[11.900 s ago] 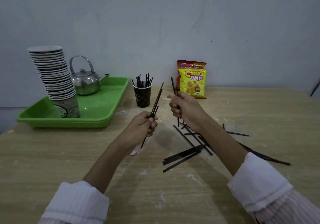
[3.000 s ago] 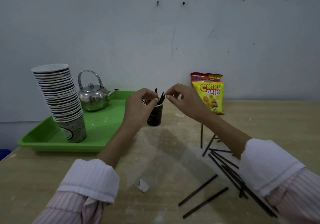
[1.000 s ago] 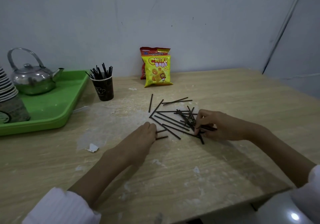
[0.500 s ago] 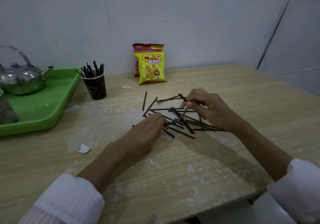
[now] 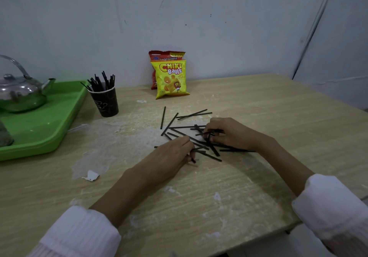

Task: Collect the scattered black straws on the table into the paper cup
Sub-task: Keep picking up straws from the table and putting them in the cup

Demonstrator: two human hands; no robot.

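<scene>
Several black straws lie crossed in a loose pile on the wooden table. My left hand rests palm down at the pile's near left side, fingers curled on a straw whose end pokes out beneath them. My right hand is on the pile's right side, fingertips pinched on a few straws. The dark paper cup stands upright at the back left, apart from both hands, with several straws standing in it.
A green tray with a metal kettle lies left of the cup. Two snack bags lean against the wall behind the pile. A torn paper scrap lies front left. The table's front right edge is close.
Both hands left the cup and came down to the pile. In the last half second my right hand dropped lower onto the straws and pinched them; my left hand slid slightly right.
</scene>
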